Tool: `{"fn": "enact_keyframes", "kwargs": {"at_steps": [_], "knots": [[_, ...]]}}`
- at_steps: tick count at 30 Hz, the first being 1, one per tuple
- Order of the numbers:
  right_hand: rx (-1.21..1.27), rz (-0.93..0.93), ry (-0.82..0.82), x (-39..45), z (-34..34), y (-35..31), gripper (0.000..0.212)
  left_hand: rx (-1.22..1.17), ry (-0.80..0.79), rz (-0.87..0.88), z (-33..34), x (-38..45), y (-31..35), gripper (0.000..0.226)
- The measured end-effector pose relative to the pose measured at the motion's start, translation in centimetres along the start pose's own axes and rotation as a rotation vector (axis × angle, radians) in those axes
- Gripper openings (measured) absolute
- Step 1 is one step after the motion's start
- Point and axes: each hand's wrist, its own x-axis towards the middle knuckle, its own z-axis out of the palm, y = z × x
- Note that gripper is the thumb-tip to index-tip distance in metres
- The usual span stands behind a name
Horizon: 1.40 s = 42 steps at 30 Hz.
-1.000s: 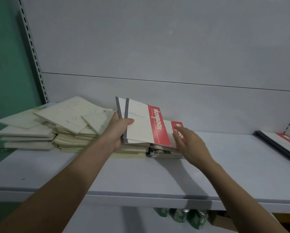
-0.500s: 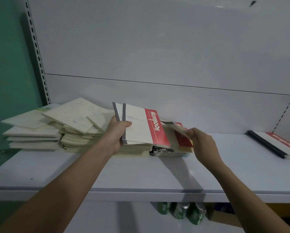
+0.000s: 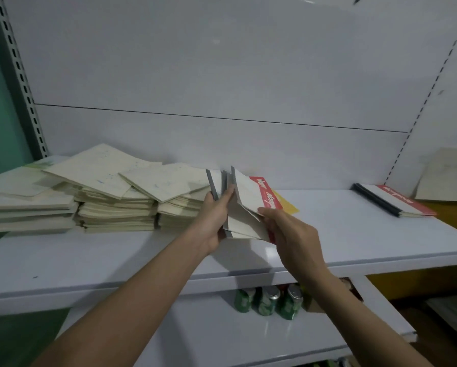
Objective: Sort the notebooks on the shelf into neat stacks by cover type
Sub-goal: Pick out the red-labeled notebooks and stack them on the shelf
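1. Above the white shelf (image 3: pixel 354 234), both hands hold a small fan of thin notebooks (image 3: pixel 244 205) with pale covers, grey spine strips and red bands bearing white lettering.
2. Left hand (image 3: pixel 212 221): its fingers are curled round the spine edges, clamping the fan from the left.
3. Right hand (image 3: pixel 290 231): its fingertips pinch the lower right corner of the front notebook.
4. Behind the fan, a flat yellow cover (image 3: pixel 285 205) lies on the shelf.
5. To the left, untidy stacks of cream notebooks (image 3: pixel 111 197) sit on the shelf, matte covers skewed at angles, page edges showing.
6. At far right, a neat stack of red-banded notebooks (image 3: pixel 396 201) with dark spines lies flat, well apart from the hands.
7. Shelf surface: smooth, glossy. Back panel (image 3: pixel 222 75): plain grey with slotted uprights.
8. Lower shelf: green cans (image 3: pixel 267 301) with metal tops.
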Motion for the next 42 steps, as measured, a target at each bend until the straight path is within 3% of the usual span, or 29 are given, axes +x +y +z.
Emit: {"fn": "enact_keyframes", "kwargs": {"at_steps": [4, 8, 10, 12, 15, 18, 23, 29, 34, 42], "knots": [[0.046, 0.009, -0.002, -0.4, -2.2, 1.4, 0.026, -0.048, -0.016, 0.02, 2.0, -0.6, -0.1, 0.045], [0.171, 0.008, -0.146, -1.2, -5.4, 3.2, 0.033, -0.022, 0.016, 0.069, 5.5, -1.5, -1.3, 0.043], [0.185, 0.162, -0.113, -1.9, -7.1, 4.8, 0.034, -0.028, 0.021, 0.095, 7.9, -2.3, -2.2, 0.043], [0.227, 0.447, -0.039, -2.9, -9.2, 7.1, 0.031, -0.03, 0.004, 0.112, 10.8, -3.1, -3.5, 0.042], [0.637, 0.894, -0.114, -4.5, -13.3, 10.6, 0.041, -0.035, 0.015, 0.137, 16.2, -4.4, -6.0, 0.042], [0.82, 1.057, -0.157, -6.6, -17.4, 14.4, 0.034, -0.002, 0.013, 0.122, 21.9, -5.2, -8.6, 0.046], [0.812, 1.12, -0.162, -9.4, -22.7, 20.9, 0.036, 0.008, 0.053, 0.044, 30.0, -6.3, -11.7, 0.038], [0.8, 1.142, -0.157, -11.3, -25.4, 27.1, 0.034, 0.097, -0.019, 0.034, 35.8, -5.1, -13.3, 0.035], [0.718, 1.116, -0.177, -11.8, -24.5, 32.7, 0.04, 0.156, -0.048, 0.027, 38.4, -1.0, -15.2, 0.037], [0.557, 1.076, -0.101, -8.5, -20.2, 44.2, 0.041, 0.118, 0.139, 0.132, 44.2, 10.7, -19.6, 0.054]]}}
